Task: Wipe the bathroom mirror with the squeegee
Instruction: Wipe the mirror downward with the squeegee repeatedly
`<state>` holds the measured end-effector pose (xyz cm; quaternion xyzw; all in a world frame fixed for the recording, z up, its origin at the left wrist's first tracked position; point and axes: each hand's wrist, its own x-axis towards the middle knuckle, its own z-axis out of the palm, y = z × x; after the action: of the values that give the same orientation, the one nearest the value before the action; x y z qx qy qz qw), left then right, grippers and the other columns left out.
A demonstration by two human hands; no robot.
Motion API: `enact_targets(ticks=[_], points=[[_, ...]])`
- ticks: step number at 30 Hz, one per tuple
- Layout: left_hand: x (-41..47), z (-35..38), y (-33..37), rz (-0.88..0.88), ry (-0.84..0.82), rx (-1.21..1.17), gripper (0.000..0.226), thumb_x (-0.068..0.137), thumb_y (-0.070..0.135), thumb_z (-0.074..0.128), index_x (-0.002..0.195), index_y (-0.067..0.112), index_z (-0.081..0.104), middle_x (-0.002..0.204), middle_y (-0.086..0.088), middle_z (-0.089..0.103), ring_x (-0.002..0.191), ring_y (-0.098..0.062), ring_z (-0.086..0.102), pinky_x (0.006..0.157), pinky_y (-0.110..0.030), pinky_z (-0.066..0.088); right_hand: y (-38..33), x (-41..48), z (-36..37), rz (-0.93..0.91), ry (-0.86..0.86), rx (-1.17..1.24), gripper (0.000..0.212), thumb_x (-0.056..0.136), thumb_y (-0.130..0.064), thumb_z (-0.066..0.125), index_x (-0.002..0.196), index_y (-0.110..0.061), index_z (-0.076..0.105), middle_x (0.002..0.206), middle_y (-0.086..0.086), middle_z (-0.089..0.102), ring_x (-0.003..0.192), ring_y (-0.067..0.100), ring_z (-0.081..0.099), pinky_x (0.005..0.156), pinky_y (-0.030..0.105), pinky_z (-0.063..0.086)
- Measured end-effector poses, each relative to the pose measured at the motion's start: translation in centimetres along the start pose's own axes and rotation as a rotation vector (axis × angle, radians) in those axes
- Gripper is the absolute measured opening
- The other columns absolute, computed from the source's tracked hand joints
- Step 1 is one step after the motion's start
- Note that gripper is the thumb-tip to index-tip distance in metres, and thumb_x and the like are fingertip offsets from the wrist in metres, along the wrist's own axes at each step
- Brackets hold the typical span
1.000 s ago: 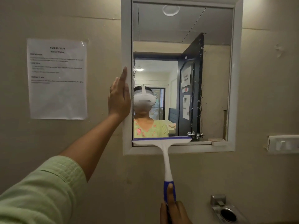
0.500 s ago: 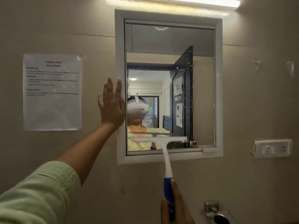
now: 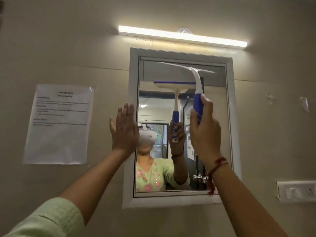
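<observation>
A mirror (image 3: 217,134) in a white frame hangs on the beige wall in front of me. My right hand (image 3: 204,134) grips the blue handle of a white squeegee (image 3: 196,77). Its blade lies near the mirror's top edge, slightly tilted. Whether the blade touches the glass I cannot tell. My left hand (image 3: 124,127) is flat, fingers up and apart, against the left side of the mirror frame. The glass reflects the squeegee, the holding hand and a person in a green top.
A lit tube light (image 3: 183,37) runs above the mirror. A printed paper sheet (image 3: 59,124) is taped to the wall on the left. A white switch plate (image 3: 296,191) sits at the lower right.
My right hand has lifted the squeegee from the mirror's bottom edge up to its top. The view has tilted upward, showing the light. My left hand stays on the frame.
</observation>
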<state>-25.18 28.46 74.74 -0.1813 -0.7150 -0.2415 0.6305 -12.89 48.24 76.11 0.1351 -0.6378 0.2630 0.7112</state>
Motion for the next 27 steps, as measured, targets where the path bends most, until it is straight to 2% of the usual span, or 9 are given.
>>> enact_targets(ticks=[3, 7, 10, 16, 19, 21, 24, 27], points=[[0.1, -0.1, 0.1, -0.002, 0.006, -0.012, 0.058, 0.092, 0.025, 0.027, 0.147, 0.025, 0.009, 0.157, -0.002, 0.014, 0.145, -0.019, 0.009, 0.114, -0.055, 0.006, 0.7, 2.1, 1.4, -0.034, -0.017, -0.041, 0.037, 0.096, -0.031, 0.04, 0.129, -0.015, 0.034, 0.078, 0.003, 0.055, 0.054, 0.005, 0.048, 0.049, 0.014, 0.034], [-0.2, -0.2, 0.3, -0.007, 0.009, -0.042, 0.057, 0.092, 0.023, 0.028, 0.147, 0.023, 0.012, 0.157, -0.002, 0.015, 0.145, -0.02, 0.008, 0.115, -0.053, 0.005, 1.3, 3.5, 2.4, -0.062, -0.019, -0.107, 0.039, 0.096, -0.028, 0.044, 0.129, -0.011, 0.035, 0.09, 0.011, 0.061, 0.065, 0.014, 0.054, 0.056, 0.022, 0.044], [-0.2, -0.3, 0.4, -0.009, 0.016, -0.064, 0.057, 0.091, 0.025, 0.027, 0.147, 0.023, 0.013, 0.157, -0.002, 0.016, 0.145, -0.02, 0.007, 0.115, -0.052, 0.005, 1.8, 4.6, 2.7, -0.065, -0.025, -0.118, 0.04, 0.096, -0.028, 0.045, 0.13, -0.009, 0.035, 0.096, 0.014, 0.063, 0.07, 0.015, 0.054, 0.06, 0.024, 0.045], [-0.3, -0.5, 0.6, -0.01, 0.018, -0.091, 0.057, 0.091, 0.026, 0.026, 0.146, 0.023, 0.012, 0.157, -0.003, 0.015, 0.144, -0.017, 0.004, 0.116, -0.05, 0.004, 2.1, 5.2, 3.5, -0.08, -0.03, -0.113, 0.037, 0.095, -0.026, 0.046, 0.127, -0.009, 0.038, 0.095, 0.014, 0.062, 0.071, 0.019, 0.057, 0.059, 0.023, 0.043], [-0.4, -0.6, 0.6, -0.01, 0.021, -0.091, 0.056, 0.091, 0.026, 0.026, 0.146, 0.021, 0.013, 0.157, -0.003, 0.015, 0.144, -0.018, 0.004, 0.116, -0.049, 0.003, 2.3, 5.1, 3.6, -0.045, -0.036, -0.088, 0.039, 0.095, -0.027, 0.047, 0.13, -0.013, 0.038, 0.102, 0.014, 0.062, 0.081, 0.024, 0.062, 0.065, 0.025, 0.047], [-0.4, -0.6, 0.7, -0.019, 0.017, -0.096, 0.056, 0.091, 0.025, 0.026, 0.146, 0.022, 0.012, 0.157, -0.003, 0.014, 0.144, -0.018, 0.003, 0.116, -0.049, 0.003, 2.6, 4.7, 3.5, -0.016, -0.036, -0.063, 0.041, 0.095, -0.026, 0.047, 0.133, -0.016, 0.036, 0.103, 0.013, 0.062, 0.08, 0.02, 0.061, 0.065, 0.023, 0.047], [-0.5, -0.6, 0.7, -0.016, 0.009, -0.089, 0.056, 0.091, 0.025, 0.026, 0.145, 0.022, 0.011, 0.157, -0.003, 0.014, 0.144, -0.018, 0.003, 0.116, -0.049, 0.004, 3.2, 2.0, 3.2, 0.006, -0.043, -0.021, 0.043, 0.094, -0.027, 0.046, 0.135, -0.021, 0.036, 0.094, 0.008, 0.061, 0.071, 0.013, 0.057, 0.058, 0.014, 0.042], [-0.3, -0.7, 0.5, -0.009, 0.006, -0.096, 0.056, 0.092, 0.025, 0.026, 0.145, 0.022, 0.01, 0.157, -0.003, 0.013, 0.144, -0.018, 0.004, 0.116, -0.05, 0.004, 3.3, 0.0, 2.7, 0.001, -0.045, -0.014, 0.042, 0.094, -0.028, 0.047, 0.135, -0.021, 0.037, 0.097, 0.009, 0.062, 0.075, 0.013, 0.057, 0.062, 0.018, 0.045]])
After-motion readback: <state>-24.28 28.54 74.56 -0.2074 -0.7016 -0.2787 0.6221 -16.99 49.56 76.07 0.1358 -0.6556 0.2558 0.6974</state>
